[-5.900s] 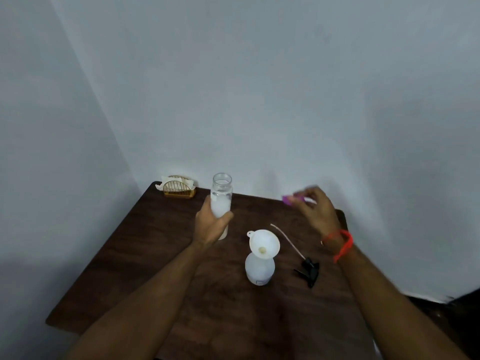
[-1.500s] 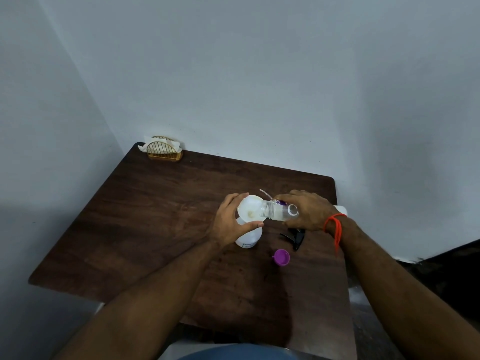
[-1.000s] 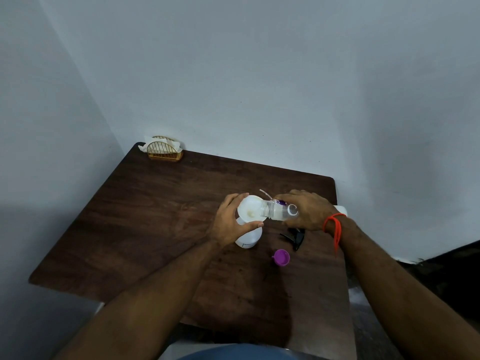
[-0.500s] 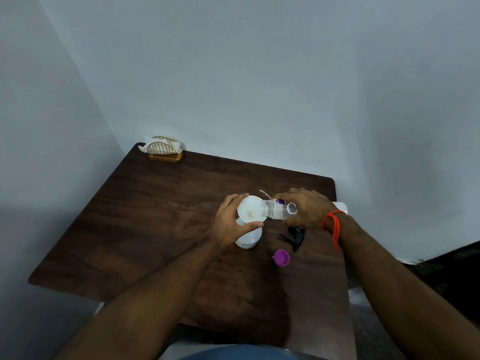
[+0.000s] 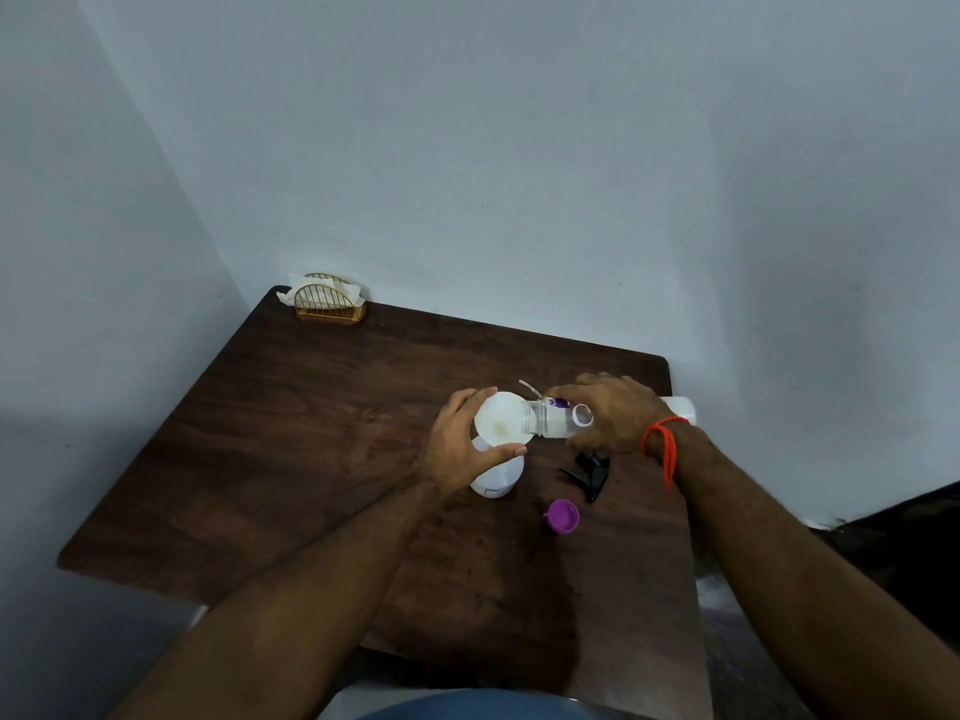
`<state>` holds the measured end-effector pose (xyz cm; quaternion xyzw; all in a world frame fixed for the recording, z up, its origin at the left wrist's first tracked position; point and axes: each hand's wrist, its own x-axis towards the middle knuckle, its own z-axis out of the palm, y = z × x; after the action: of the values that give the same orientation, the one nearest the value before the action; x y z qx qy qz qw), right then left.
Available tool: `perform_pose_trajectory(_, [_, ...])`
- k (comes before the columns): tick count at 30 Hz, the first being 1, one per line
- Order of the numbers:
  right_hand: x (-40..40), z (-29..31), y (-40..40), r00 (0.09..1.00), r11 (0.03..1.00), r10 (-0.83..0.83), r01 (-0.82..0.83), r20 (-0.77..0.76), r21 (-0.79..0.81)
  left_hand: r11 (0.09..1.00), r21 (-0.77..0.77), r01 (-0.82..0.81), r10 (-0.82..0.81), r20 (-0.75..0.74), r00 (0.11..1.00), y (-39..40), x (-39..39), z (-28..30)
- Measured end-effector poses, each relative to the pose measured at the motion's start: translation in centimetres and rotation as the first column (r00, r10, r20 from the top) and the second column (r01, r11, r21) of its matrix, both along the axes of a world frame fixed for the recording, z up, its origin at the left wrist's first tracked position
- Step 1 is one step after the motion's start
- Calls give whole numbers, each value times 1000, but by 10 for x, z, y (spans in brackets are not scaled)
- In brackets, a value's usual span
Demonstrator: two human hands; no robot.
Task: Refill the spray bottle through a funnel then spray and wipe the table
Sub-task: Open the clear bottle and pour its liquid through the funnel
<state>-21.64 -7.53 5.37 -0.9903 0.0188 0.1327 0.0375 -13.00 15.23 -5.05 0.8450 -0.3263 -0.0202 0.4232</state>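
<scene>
A white spray bottle (image 5: 497,475) stands on the dark wooden table (image 5: 291,439) with a white funnel (image 5: 500,422) in its neck. My left hand (image 5: 457,449) grips the bottle and funnel from the left. My right hand (image 5: 610,414) holds a clear refill bottle (image 5: 553,419) tipped on its side, mouth over the funnel. The black spray head (image 5: 589,472) lies on the table to the right, its thin tube (image 5: 527,387) showing behind the funnel. A purple cap (image 5: 562,517) lies in front of it.
A gold wire napkin holder (image 5: 328,305) with white napkins sits in the far left corner of the table. Grey walls close in on the left and back. The table's right edge drops off beside my right forearm.
Since 5.9 s ago the refill bottle passed from my left hand to my right and was tipped over the funnel; the purple cap was set down. Over the last second nothing visibly moved.
</scene>
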Motion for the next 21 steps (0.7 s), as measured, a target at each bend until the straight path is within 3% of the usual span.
perform_pose_trajectory(10, [9, 9, 7, 1000, 997, -19, 19, 1, -77, 1000, 20, -3, 3, -13, 1000, 0, 0, 0])
perform_pose_trajectory(15, [3, -52, -39, 998, 998, 47, -49, -38, -45, 1000, 25, 4, -4, -14, 1000, 1, 0, 0])
perform_pose_trajectory(18, [10, -22, -17, 998, 996, 32, -27, 60, -81, 1000, 6, 1, -1, -10, 1000, 1, 0, 0])
perform_pose_trajectory(21, [12, 19, 16, 998, 996, 19, -13, 64, -90, 1000, 8, 5, -4, -10, 1000, 1, 0, 1])
